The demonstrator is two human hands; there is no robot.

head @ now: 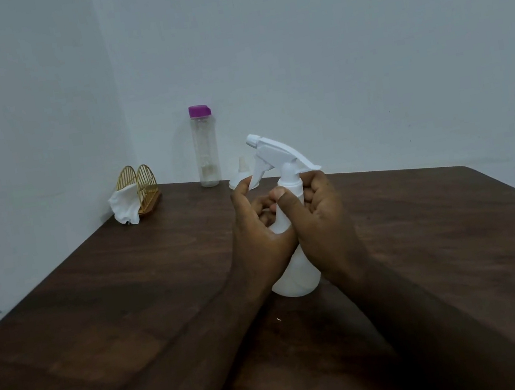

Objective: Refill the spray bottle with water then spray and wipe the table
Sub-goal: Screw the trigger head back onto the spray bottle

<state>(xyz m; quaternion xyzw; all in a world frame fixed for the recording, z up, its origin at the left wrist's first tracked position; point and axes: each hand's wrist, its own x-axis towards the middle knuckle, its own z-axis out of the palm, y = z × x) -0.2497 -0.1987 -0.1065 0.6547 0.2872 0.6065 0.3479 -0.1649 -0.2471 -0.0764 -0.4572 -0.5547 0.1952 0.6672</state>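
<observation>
Left hand [256, 228] and right hand [320, 215] both clasp the neck of a white spray bottle [296, 278], fingers curled round it, as it stands upright mid-way across a dark wooden table [98, 304]. Against the far wall stand a purple-capped water bottle [206, 149] and a napkin holder [142, 187].

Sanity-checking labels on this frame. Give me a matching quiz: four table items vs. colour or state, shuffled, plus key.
Items
1. spray bottle
2. water bottle
3. napkin holder
4. funnel

States
A. purple-capped, upright
B. gold wire, white napkin in it
C. white, partly hidden behind the spray bottle
D. gripped by left hand and right hand

Pairs: 1-D, 2-A, 3-B, 4-C
</observation>
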